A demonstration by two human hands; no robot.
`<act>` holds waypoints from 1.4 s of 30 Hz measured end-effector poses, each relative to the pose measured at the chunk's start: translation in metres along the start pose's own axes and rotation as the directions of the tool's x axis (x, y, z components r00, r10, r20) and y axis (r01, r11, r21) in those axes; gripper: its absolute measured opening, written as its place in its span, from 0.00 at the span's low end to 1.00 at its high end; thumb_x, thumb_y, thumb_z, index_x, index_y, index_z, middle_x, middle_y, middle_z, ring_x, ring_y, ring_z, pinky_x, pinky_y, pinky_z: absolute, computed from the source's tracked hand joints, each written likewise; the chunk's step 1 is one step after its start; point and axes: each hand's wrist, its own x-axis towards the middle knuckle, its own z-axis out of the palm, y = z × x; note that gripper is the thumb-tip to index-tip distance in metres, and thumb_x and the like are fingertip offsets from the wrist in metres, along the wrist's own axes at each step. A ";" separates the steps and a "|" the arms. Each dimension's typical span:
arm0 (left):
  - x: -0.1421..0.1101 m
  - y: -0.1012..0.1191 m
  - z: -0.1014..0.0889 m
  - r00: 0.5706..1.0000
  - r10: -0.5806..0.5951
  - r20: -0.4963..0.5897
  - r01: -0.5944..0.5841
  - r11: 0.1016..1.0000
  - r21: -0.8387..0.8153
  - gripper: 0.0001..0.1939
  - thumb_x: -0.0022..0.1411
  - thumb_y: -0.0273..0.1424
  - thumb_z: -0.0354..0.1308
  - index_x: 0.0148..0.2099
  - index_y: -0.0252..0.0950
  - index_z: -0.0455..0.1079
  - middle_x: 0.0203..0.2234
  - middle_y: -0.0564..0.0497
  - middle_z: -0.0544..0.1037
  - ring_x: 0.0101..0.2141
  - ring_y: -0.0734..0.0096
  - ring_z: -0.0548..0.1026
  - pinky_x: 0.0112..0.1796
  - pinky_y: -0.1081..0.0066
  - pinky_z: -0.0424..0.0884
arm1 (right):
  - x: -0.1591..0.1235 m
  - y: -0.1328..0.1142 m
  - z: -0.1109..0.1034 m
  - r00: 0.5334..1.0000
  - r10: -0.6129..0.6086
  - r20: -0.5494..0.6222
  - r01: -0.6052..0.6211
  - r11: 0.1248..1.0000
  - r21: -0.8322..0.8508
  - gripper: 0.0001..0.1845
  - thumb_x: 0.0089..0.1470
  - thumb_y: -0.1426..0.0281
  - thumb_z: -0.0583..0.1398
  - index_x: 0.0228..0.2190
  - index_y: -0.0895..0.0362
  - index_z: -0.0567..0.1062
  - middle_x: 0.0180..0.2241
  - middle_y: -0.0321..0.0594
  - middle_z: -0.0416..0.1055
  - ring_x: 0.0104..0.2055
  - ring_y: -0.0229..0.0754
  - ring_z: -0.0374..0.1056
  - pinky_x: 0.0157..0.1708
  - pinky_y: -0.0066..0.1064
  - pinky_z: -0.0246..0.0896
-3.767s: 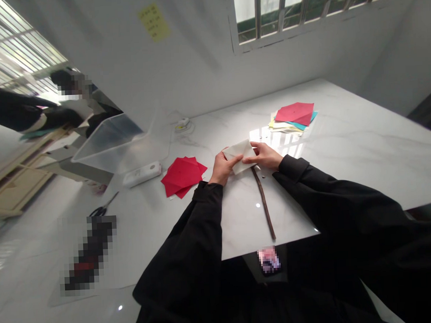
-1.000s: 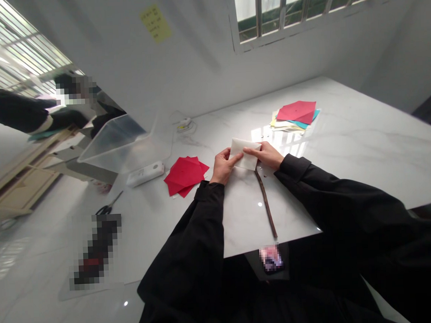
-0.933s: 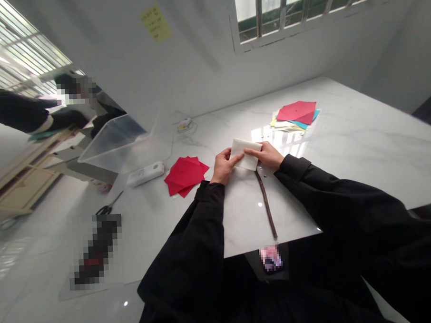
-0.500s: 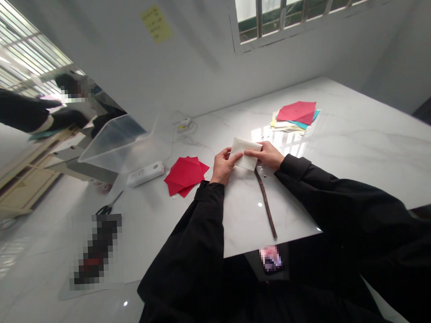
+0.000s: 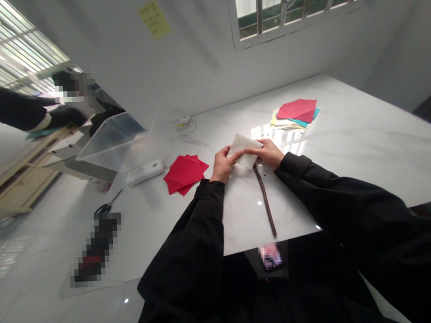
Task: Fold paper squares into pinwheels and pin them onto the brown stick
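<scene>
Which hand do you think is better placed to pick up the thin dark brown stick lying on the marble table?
The right hand, I think: it is closest to the upper end of the thin dark brown stick, whereas the left hand lies farther off, beyond the white folded paper both hands hold.

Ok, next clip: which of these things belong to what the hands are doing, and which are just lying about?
In hand:
folded white paper, held by the left hand and right hand

Lying about:
red paper squares
coloured paper stack
dark twig
scissors
white power strip
clear plastic tub
</scene>
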 end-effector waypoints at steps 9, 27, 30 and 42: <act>0.001 -0.001 0.001 1.000 0.017 -0.003 -0.017 1.000 -0.014 0.31 0.44 0.44 0.80 0.46 0.34 0.79 0.39 0.48 0.85 0.35 0.65 0.80 0.39 0.68 0.77 | 0.000 0.000 -0.002 0.999 -0.020 0.027 0.021 0.999 -0.040 0.26 0.47 0.56 0.75 0.41 0.62 0.84 0.33 0.42 0.81 0.31 0.41 0.73 0.30 0.28 0.66; 0.000 0.000 0.002 0.999 0.029 -0.026 -0.028 0.999 0.031 0.29 0.45 0.43 0.79 0.45 0.33 0.79 0.36 0.48 0.85 0.32 0.65 0.80 0.37 0.68 0.76 | -0.003 -0.006 0.000 1.000 0.007 0.004 -0.006 0.998 -0.066 0.25 0.48 0.51 0.73 0.32 0.62 0.81 0.24 0.37 0.73 0.25 0.36 0.65 0.23 0.27 0.57; 0.000 -0.001 0.002 0.999 0.036 -0.033 -0.035 0.999 0.028 0.28 0.44 0.43 0.79 0.44 0.33 0.79 0.36 0.48 0.84 0.32 0.66 0.80 0.37 0.69 0.76 | -0.003 -0.007 0.000 1.000 0.010 -0.002 -0.010 0.998 -0.056 0.24 0.48 0.52 0.73 0.33 0.62 0.81 0.25 0.38 0.75 0.26 0.36 0.66 0.24 0.27 0.59; -0.002 0.002 0.002 1.000 -0.012 -0.021 0.012 1.000 0.013 0.32 0.44 0.43 0.81 0.48 0.33 0.77 0.33 0.46 0.85 0.29 0.66 0.80 0.32 0.69 0.77 | -0.001 -0.006 -0.005 0.992 0.073 0.104 -0.060 0.991 -0.122 0.22 0.50 0.55 0.73 0.37 0.62 0.84 0.29 0.41 0.79 0.28 0.38 0.70 0.26 0.26 0.63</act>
